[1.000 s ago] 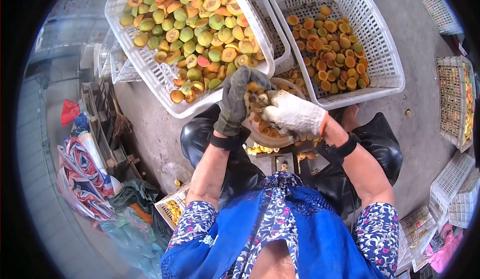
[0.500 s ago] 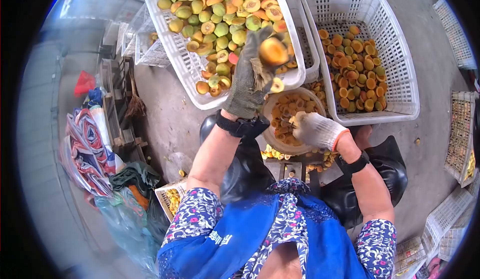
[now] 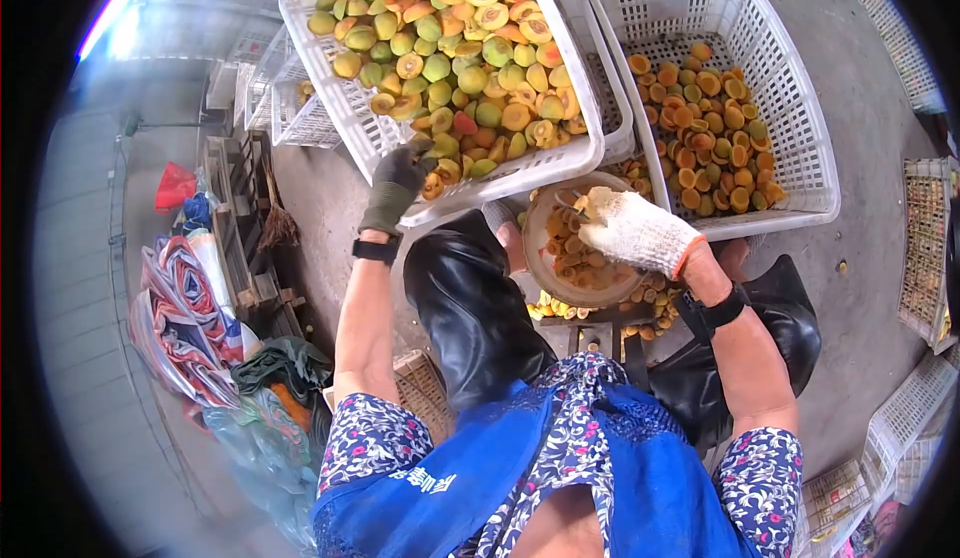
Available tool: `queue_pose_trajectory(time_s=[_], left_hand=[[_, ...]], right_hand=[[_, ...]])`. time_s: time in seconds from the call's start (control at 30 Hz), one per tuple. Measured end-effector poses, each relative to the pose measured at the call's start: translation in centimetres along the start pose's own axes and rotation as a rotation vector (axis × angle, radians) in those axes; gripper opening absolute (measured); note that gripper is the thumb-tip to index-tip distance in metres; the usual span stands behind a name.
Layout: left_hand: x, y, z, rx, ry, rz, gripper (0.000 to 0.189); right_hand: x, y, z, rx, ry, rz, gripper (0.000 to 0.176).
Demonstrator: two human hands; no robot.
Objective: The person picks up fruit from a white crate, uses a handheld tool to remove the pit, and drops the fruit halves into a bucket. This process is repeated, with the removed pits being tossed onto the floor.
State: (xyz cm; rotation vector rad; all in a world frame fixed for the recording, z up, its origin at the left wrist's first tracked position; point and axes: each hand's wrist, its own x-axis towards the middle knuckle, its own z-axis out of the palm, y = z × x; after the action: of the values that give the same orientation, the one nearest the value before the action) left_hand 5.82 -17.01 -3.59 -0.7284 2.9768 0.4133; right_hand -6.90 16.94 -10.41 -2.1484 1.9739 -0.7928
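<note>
Head view: the dark-gloved left hand [image 3: 398, 180], moments ago at the near right corner of the white crate [image 3: 545, 170], now reaches its near left corner, fingers curled at halved stone fruit [image 3: 472, 80], grip unclear. Farther right, the white-gloved right hand [image 3: 638, 228] bunches its fingers over a bowl [image 3: 535, 250], any hold hidden.

Left side's kind of a junk pile tbh: weathered brown slatted wooden pallets [image 3: 232, 220] with a brown straw-bristled broom [image 3: 278, 220] right beside them, and a bright red plastic-looking thing [image 3: 175, 187] near the top. Below that there's a crumpled red, white and blue striped plastic sheet [image 3: 180, 308], dark green bunched fabric [image 3: 285, 366] and a see-through teal plastic sheet [image 3: 258, 448]. All around, bare grey concrete floor [image 3: 325, 213].
</note>
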Motion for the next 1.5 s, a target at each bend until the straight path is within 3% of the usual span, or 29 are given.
queue_pose_trajectory(time_s=[0.03, 0.07, 0.13, 0.17, 0.23, 0.37, 0.53, 0.87, 1.0, 1.07, 1.17, 1.33, 1.4, 1.47, 1.5], left_hand=[[-0.2, 0.3, -1.1, -0.243, -0.108, -0.133, 0.039], [-0.8, 1.7, -2.3, -0.242, -0.107, -0.133, 0.039], [-2.3, 4.2, -3.9, -1.146, -0.191, -0.123, 0.044], [-2.9, 5.6, -4.1, -1.147, -0.191, -0.120, 0.044], [-3.7, 8.6, -3.8, -1.471, -0.182, -0.110, 0.049], [-4.8, 13.4, -2.6, -1.461, -0.170, -0.060, 0.055], [-5.1, 16.6, -1.0, -1.489, -0.174, -0.103, 0.061], [-4.3, 18.8, 3.8, -1.491, 0.186, 0.001, 0.056], [-4.0, 18.2, 4.6, -1.537, 0.165, -0.025, 0.053], [-3.9, 17.7, 5.0, -1.292, 0.203, 0.090, 0.050], [-3.8, 17.7, 6.1, -1.254, 0.240, 0.086, 0.048], [-4.1, 17.4, 6.0, -1.238, 0.157, 0.038, 0.049], [-3.6, 16.4, 6.7, -1.212, 0.129, 0.061, 0.051], [-3.3, 14.9, 7.7, -0.979, 0.091, 0.081, 0.051], [-3.6, 17.2, 4.0, -1.290, -0.172, -0.104, 0.051]], right_hand=[[0.3, 0.0, 0.1, 0.065, 0.114, 0.008, 0.012], [1.0, -0.4, -0.3, 0.064, 0.115, 0.008, 0.012], [2.8, -1.4, -2.3, -0.025, 0.258, -0.043, 0.015], [3.5, -1.9, -3.0, -0.028, 0.258, -0.043, 0.015], [4.4, -3.1, -4.1, -0.016, 0.252, 0.083, 0.018], [4.9, -4.0, -4.0, -0.084, 0.477, 0.068, 0.023], [4.1, -4.0, -4.0, -0.156, 0.410, 0.114, 0.026], [2.9, -3.9, -1.8, -0.150, 0.378, 0.239, 0.023], [3.0, -3.6, -1.5, -0.063, 0.411, 0.244, 0.020], [2.9, -3.5, -1.5, -0.099, 0.402, 0.219, 0.019], [2.7, -3.5, -1.5, -0.166, 0.373, 0.192, 0.019], [2.2, -2.5, -1.4, -0.114, 0.337, 0.105, 0.018], [1.7, -1.9, -2.3, -0.095, 0.180, 0.087, 0.019], [1.3, -1.4, -3.3, -0.077, 0.164, 0.040, 0.020], [1.3, -1.2, -3.4, -0.065, 0.129, 0.029, 0.021]])
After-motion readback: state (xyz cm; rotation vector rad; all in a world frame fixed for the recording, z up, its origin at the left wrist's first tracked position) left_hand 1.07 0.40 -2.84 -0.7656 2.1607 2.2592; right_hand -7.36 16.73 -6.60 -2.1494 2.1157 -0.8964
